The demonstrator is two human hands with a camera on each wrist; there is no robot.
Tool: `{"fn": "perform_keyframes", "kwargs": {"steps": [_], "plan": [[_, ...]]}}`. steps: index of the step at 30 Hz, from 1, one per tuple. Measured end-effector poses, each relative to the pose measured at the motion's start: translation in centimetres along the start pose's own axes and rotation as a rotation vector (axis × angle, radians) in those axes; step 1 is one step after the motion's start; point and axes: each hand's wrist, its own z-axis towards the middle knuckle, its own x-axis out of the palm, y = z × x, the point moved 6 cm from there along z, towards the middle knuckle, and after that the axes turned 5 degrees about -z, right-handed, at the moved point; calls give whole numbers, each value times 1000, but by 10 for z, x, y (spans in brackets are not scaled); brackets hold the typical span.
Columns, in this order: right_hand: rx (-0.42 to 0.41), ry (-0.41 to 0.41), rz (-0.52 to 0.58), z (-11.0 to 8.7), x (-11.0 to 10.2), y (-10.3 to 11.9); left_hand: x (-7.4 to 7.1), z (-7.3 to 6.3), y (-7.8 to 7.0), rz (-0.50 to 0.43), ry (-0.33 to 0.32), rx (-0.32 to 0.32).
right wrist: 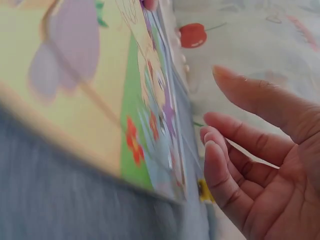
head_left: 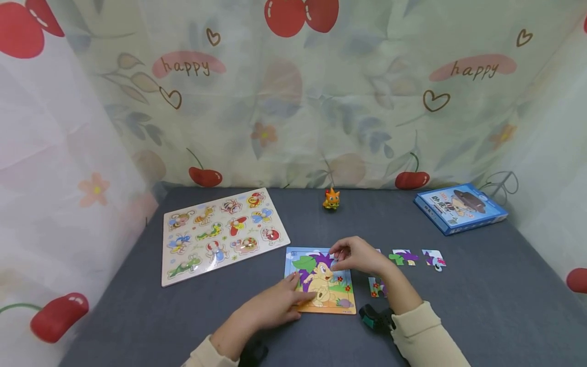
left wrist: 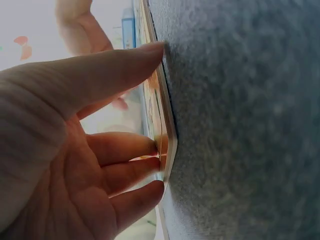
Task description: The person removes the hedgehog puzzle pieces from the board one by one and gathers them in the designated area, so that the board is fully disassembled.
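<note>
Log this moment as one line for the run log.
left hand: touches puzzle board | right hand: over its far right corner, nothing visibly held | loose pieces: right of puzzle board

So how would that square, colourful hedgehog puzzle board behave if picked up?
The board probably stays stiff, given its straight edge, and feels light, being thin. Tilted, it may shed parts: purple-printed jigsaw pieces lie loose nearby.

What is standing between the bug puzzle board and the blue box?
In the head view, a small orange toy figurine stands between the board and the box.
</note>
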Motion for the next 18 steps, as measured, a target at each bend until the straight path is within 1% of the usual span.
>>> {"fn": "perform_keyframes", "kwargs": {"steps": [5, 10, 15, 18], "plan": [[6, 38, 28, 13, 10, 7, 1, -1, -1, -18, -2, -4], [-2, 75, 3, 21, 18, 11, 2, -1, -1, -15, -3, 1], [21, 95, 16, 22, 24, 9, 3, -1, -2, -8, -1, 5], [27, 99, 27, 21, 26, 9, 4, -1, -2, -15, 4, -6]]}}
